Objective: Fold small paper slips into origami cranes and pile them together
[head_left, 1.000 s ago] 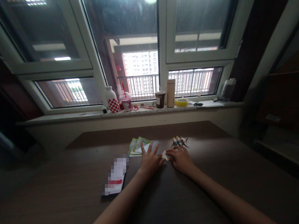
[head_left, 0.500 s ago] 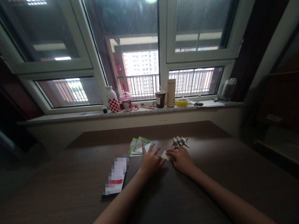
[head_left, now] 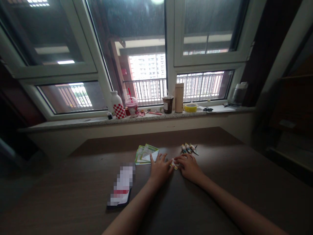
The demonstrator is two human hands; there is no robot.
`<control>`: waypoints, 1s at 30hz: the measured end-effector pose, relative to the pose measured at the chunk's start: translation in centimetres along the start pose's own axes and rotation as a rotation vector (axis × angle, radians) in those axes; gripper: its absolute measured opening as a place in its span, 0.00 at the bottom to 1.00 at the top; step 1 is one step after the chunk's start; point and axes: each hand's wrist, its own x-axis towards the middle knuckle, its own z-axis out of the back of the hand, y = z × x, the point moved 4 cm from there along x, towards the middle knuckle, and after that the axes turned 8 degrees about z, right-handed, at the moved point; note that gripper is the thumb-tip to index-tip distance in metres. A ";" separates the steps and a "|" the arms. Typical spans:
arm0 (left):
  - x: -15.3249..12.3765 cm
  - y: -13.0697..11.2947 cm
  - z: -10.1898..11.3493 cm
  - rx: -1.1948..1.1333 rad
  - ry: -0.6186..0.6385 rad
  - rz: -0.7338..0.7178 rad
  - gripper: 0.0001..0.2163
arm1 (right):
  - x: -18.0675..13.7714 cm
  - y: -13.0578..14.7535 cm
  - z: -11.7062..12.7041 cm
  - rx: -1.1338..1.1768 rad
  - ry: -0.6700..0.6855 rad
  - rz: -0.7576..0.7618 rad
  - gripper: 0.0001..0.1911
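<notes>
My left hand (head_left: 160, 169) and my right hand (head_left: 189, 167) rest side by side on the dark wooden table (head_left: 73, 195). Between their fingertips sits a small folded piece of paper (head_left: 173, 164), pinched by both hands. The left hand's other fingers are spread toward a stack of green and white paper sheets (head_left: 146, 153). Just beyond the right hand lie several small folded paper figures (head_left: 188, 148).
A phone (head_left: 121, 190) lies on the table left of my left forearm. The window sill (head_left: 73, 121) holds a checkered bottle (head_left: 117, 104), a pink drink cup (head_left: 132, 106), a dark cup (head_left: 167, 104), a tall tumbler (head_left: 179, 93), a yellow tape roll (head_left: 190, 107), scissors (head_left: 207, 109) and a kettle (head_left: 239, 93).
The left hand's fingers have drawn closer together and the folded paper has shifted slightly between the fingertips. Both forearms stay where they were.
</notes>
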 end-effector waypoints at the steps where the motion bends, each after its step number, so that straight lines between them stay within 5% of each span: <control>1: 0.0 0.0 -0.1 -0.001 0.007 0.009 0.15 | 0.0 -0.1 0.0 0.015 -0.007 -0.010 0.18; 30: 0.1 -0.2 0.6 0.039 -0.010 0.027 0.16 | -0.3 -0.3 1.0 -0.179 -0.142 -0.097 0.12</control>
